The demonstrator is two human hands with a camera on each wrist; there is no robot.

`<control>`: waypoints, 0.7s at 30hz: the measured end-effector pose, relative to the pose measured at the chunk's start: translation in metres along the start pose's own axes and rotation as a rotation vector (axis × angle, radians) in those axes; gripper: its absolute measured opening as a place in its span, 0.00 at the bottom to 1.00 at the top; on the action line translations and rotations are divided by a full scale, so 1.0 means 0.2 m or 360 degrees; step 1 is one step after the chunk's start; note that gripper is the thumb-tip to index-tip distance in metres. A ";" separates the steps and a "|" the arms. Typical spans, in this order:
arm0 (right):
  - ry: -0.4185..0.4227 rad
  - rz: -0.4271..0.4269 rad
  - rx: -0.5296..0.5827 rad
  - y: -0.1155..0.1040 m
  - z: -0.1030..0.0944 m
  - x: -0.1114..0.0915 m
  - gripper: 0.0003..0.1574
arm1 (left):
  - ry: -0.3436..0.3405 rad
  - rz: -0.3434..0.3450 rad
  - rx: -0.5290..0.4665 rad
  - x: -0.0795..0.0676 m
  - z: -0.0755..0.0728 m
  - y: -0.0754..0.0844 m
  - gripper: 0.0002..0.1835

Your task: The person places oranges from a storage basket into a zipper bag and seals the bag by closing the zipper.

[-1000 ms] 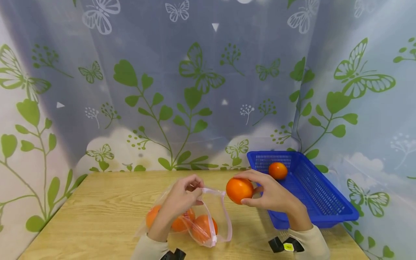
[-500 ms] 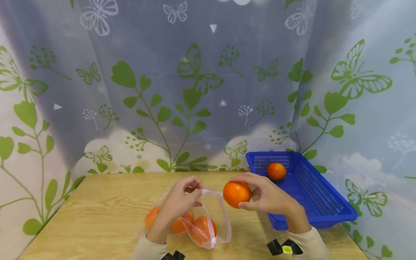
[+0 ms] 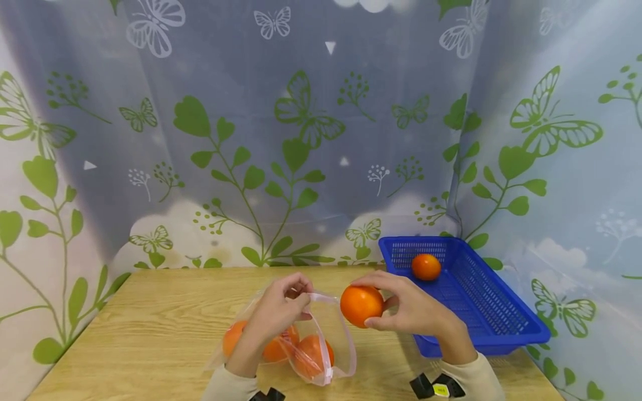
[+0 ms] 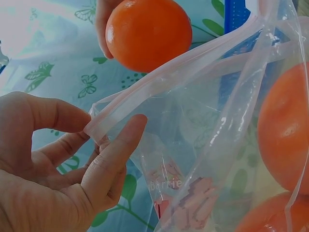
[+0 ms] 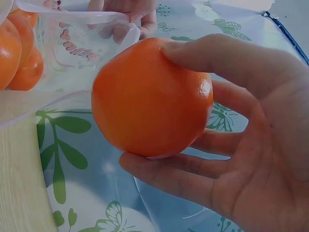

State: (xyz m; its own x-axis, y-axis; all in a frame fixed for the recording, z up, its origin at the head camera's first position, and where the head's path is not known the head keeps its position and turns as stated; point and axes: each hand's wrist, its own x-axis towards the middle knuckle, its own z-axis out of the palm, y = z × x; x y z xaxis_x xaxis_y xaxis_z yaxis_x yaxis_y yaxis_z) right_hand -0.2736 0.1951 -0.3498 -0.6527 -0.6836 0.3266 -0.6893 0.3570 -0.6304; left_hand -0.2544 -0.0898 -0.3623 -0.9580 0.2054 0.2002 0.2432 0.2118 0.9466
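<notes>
Orange fruit is in your right hand, your thumb and fingers curled around its sides, just beside the pink-edged mouth of the clear plastic bag; you cannot tell from these views whether it touches the rim. Your left hand pinches the edge of that bag between its fingertips, and the mouth stands parted toward the fruit you hold. Inside the bag you have several more orange fruits, and its film carries a reddish print. To your right, the blue basket has one orange fruit lying near its far left corner, its slotted walls slanting outward. Bag and basket both rest on the wood-grained table. Behind it you face a printed backdrop of green leaves and butterflies. You wear pale sleeves with black devices at the wrists.
</notes>
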 end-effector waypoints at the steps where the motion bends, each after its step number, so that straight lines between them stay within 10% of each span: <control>1: -0.0005 -0.0003 0.0001 0.00 0.00 0.00 0.38 | -0.0002 0.0001 0.0001 0.00 0.00 0.00 0.04; 21: -0.0093 -0.0046 0.0010 -0.05 0.06 0.03 0.36 | -0.0011 0.0009 -0.0010 0.00 0.01 0.00 0.04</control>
State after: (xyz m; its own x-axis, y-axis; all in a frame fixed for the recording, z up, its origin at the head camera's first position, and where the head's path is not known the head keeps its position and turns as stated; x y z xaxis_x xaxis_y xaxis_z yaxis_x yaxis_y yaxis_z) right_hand -0.2669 0.1803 -0.3511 -0.6130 -0.7296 0.3030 -0.7053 0.3326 -0.6260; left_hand -0.2542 -0.0889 -0.3632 -0.9554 0.2134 0.2039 0.2479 0.2047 0.9469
